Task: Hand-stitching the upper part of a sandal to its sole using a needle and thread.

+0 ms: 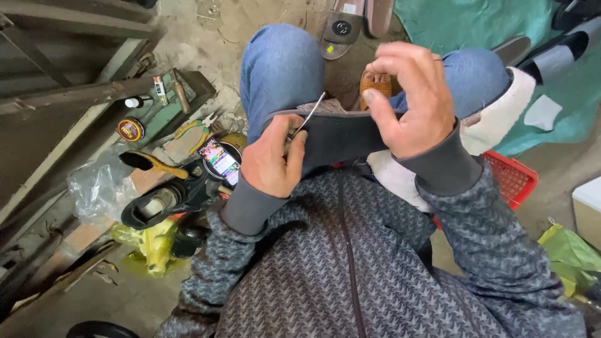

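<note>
Head view: both hands over the lap.
Left hand (270, 159): fist gripping a metal awl (308, 116).
Right hand (410, 103): fingers pinching the dark shoe (341, 134).
Shoe: between both hands, across the knees.
Phone (219, 161): just left of left hand.

Two hands are at work: the left hand (270, 164) and the right hand (410, 103). One dark grey shoe (338, 134) lies between them, with one metal awl (308, 116). To the side lie one round polish tin (131, 129), one phone (220, 161), one red basket (513, 178) and one yellow plastic bag (150, 244).
</note>
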